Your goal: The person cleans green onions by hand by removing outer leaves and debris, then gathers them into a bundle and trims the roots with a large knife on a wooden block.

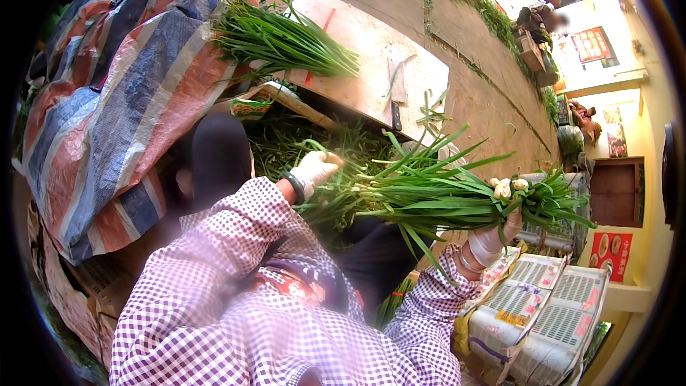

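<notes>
A large bunch of garlic chives lies across the air in front of me, leaves to the right, thinner stalk ends to the left. My right hand, in a pale glove, is closed around it near the leafy end, with fingertips showing on top. Beside the stalk ends is my left hand, also gloved, with a dark band at its wrist. Its fingers are curled closed; a pale green bit shows at them, but what they hold is unclear. Loose green trimmings lie beneath, partly blurred.
A pale board ahead bears another chive bunch and a cleaver. Striped plastic sheeting covers a heap at left. Wrapped bundles stand at right. Farther off are a person and scattered greens along the floor.
</notes>
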### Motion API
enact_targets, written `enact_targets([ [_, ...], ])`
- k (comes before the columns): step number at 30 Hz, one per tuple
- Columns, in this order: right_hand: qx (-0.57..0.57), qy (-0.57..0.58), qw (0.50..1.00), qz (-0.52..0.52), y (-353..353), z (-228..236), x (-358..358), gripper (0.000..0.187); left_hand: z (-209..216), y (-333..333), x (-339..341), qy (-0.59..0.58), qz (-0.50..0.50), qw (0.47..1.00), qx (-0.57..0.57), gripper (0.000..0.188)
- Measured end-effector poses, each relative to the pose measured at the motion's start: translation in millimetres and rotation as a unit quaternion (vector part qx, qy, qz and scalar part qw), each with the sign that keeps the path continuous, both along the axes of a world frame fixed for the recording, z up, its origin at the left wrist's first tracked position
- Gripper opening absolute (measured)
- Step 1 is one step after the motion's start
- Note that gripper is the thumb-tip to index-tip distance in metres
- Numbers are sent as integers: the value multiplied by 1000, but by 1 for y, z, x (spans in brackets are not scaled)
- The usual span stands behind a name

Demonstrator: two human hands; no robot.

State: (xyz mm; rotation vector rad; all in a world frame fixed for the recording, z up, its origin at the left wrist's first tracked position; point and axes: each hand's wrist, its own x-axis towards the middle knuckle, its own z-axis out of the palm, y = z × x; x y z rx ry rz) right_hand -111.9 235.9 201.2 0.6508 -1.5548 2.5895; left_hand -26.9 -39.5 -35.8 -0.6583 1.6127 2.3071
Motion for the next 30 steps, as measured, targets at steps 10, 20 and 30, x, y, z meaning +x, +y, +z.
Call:
enact_targets([
  [10,46,-16,995,-85,-29,-2,10,31,41,20,1,122,-28,962,243,30],
  [20,53,-4,996,-74,-1,-2,1,31,3,3,10,89,-17,990,112,30],
  [30,56,-14,992,-112,-1,3,3,31,28,8,18,92,69,986,-122,28],
])
